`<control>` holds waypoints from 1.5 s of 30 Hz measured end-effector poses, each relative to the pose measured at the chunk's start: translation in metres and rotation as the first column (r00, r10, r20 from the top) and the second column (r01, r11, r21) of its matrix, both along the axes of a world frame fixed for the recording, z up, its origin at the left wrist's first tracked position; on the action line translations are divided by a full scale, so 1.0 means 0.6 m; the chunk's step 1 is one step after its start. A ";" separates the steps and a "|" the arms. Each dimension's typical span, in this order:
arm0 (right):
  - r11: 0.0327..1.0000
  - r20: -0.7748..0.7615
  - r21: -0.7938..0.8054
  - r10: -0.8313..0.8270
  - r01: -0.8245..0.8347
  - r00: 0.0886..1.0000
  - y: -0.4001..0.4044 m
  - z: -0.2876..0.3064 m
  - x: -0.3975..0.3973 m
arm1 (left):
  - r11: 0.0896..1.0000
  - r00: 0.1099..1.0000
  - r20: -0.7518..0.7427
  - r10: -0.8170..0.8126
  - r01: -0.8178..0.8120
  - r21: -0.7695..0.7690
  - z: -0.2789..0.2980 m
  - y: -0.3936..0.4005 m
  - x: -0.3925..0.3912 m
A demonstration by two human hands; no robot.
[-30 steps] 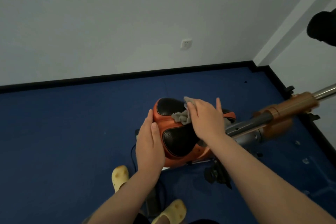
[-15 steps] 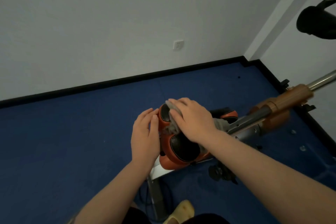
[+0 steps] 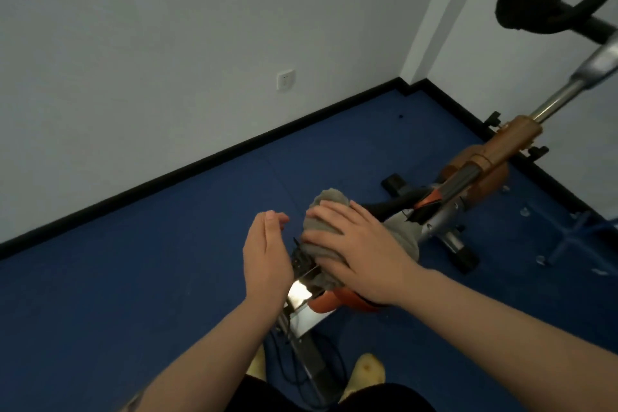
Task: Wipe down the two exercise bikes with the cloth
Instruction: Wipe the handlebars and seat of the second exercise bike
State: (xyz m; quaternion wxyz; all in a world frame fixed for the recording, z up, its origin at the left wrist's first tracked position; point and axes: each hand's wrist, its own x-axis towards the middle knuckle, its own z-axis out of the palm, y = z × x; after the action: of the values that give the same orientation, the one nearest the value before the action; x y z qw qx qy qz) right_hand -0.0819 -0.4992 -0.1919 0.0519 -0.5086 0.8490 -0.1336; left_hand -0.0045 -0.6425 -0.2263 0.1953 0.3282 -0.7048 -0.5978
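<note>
Cloth (image 3: 329, 234) — grey, soft, bunched — drapes over the orange saddle (image 3: 337, 301) of the exercise bike (image 3: 485, 160), which has an orange frame and a shiny metal post. Blue floor (image 3: 133, 261) lies open to the left up to the black skirting. Right hand (image 3: 364, 244) presses flat on the cloth, fingers spread; left hand (image 3: 267, 257) hovers just beside — fingers straight, holding nothing.
</note>
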 end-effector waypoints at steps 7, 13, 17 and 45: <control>0.922 0.042 0.261 -0.306 0.286 0.951 -0.102 0.016 -0.048 | 0.948 0.959 0.132 -0.252 0.272 -0.167 -0.023 -0.053 0.000; 0.911 0.031 0.315 0.271 -0.267 0.962 -0.071 0.027 -0.039 | 0.937 0.947 0.142 -0.288 0.309 -0.163 -0.025 -0.100 -0.010; 0.900 0.104 0.224 -0.404 0.374 0.909 -0.080 0.024 -0.088 | 0.916 0.934 0.094 -0.345 0.357 -0.183 -0.018 -0.098 -0.022; -0.258 0.662 -0.365 -0.748 0.894 0.055 -0.115 -0.051 0.184 | 0.570 0.767 0.195 -0.612 0.598 -0.563 0.019 0.018 -0.107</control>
State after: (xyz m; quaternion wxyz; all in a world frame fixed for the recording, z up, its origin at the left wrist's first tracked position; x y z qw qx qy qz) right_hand 0.0287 -0.5682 -0.2225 -0.1894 0.2633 0.7992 -0.5060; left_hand -0.0686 -0.6315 -0.2148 0.0795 -0.0177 -0.9220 -0.3786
